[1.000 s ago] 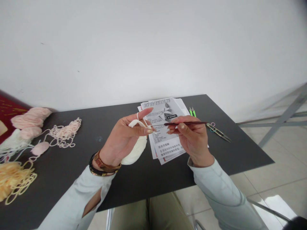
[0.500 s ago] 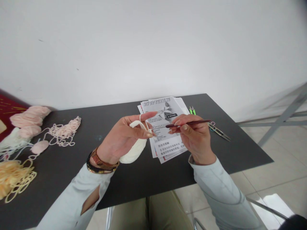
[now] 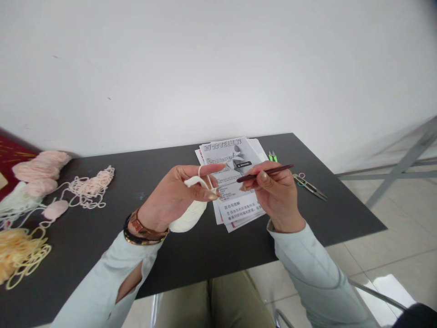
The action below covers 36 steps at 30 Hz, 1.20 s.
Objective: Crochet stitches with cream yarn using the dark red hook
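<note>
My left hand [image 3: 182,193] pinches a small piece of white crochet work [image 3: 197,181] between thumb and fingers, and a strand of the yarn loops over its raised index finger. In my right hand [image 3: 275,193] is a crochet hook [image 3: 269,171] with a dark reddish-brown handle, held like a pen. The hook's thin metal shaft points left and reaches the white stitches at my left fingertips; its very tip is hidden there. Behind and below my left hand a ball of white yarn [image 3: 189,217] rests on the black table [image 3: 239,255], partly covered by the hand.
Printed sheets [image 3: 242,214] lie in a stack under and behind my hands. To their right are green-handled snips [image 3: 272,156] and scissors [image 3: 310,187]. Pink yarn [image 3: 43,168], a loose pink tangle [image 3: 92,187] and yellow yarn [image 3: 20,255] lie at the left. A wall stands behind the table.
The crochet hook has tilted, its handle end now angled higher, and my right hand has shifted slightly left. My left hand keeps its hold on the white crochet work.
</note>
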Each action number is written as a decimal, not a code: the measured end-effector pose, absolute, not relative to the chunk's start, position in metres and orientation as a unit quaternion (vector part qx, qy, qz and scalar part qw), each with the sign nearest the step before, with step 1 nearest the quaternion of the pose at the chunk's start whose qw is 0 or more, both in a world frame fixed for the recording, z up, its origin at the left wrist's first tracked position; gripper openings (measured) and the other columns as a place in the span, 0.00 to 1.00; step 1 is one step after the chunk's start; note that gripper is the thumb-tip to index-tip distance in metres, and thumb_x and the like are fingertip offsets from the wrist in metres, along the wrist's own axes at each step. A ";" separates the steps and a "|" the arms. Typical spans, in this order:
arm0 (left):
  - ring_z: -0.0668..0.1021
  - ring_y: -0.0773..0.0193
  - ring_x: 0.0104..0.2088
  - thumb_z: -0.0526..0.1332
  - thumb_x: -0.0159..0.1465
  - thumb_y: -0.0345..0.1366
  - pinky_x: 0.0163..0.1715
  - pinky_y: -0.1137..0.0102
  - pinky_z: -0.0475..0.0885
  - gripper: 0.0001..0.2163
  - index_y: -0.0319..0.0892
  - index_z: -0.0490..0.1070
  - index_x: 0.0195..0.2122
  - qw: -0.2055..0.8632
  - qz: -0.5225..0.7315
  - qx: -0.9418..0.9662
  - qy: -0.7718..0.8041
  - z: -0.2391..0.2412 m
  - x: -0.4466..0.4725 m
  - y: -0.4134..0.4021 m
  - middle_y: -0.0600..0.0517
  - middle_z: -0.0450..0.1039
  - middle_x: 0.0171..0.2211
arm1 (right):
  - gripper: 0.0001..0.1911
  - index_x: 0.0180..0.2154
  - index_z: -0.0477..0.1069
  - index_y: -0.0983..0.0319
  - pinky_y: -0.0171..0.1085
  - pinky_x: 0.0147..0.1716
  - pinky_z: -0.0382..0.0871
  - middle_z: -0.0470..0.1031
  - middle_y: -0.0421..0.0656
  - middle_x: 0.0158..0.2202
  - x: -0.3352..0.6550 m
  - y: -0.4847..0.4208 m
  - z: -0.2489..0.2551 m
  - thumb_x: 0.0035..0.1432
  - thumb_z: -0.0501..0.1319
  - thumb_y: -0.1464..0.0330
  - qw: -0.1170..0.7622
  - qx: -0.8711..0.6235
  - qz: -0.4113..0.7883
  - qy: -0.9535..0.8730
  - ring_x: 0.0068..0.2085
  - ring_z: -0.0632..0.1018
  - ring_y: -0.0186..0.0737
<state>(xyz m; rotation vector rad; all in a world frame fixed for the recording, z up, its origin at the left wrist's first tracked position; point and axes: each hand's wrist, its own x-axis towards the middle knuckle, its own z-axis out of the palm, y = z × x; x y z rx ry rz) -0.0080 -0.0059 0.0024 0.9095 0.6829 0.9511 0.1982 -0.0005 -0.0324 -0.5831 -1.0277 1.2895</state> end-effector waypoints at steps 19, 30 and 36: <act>0.79 0.64 0.38 0.73 0.53 0.32 0.44 0.68 0.71 0.15 0.52 0.83 0.41 0.528 0.583 0.498 0.365 -0.039 0.019 -0.003 0.52 0.83 0.38 | 0.12 0.31 0.80 0.63 0.26 0.24 0.79 0.81 0.38 0.21 0.175 0.003 -0.042 0.43 0.75 0.65 0.597 -0.277 0.707 -0.262 0.20 0.80 0.30; 0.77 0.61 0.40 0.70 0.56 0.36 0.39 0.68 0.71 0.14 0.45 0.82 0.44 0.482 0.470 0.603 0.428 -0.018 0.007 -0.002 0.49 0.76 0.39 | 0.11 0.30 0.79 0.63 0.26 0.23 0.77 0.81 0.38 0.21 0.172 0.004 -0.043 0.46 0.74 0.63 0.618 -0.295 0.670 -0.287 0.20 0.79 0.29; 0.79 0.54 0.48 0.68 0.57 0.33 0.47 0.63 0.72 0.03 0.40 0.79 0.31 0.462 0.472 0.612 0.435 -0.011 0.008 -0.001 0.46 0.79 0.49 | 0.13 0.31 0.78 0.63 0.27 0.23 0.77 0.81 0.39 0.21 0.170 0.001 -0.043 0.46 0.74 0.62 0.615 -0.327 0.648 -0.309 0.20 0.79 0.30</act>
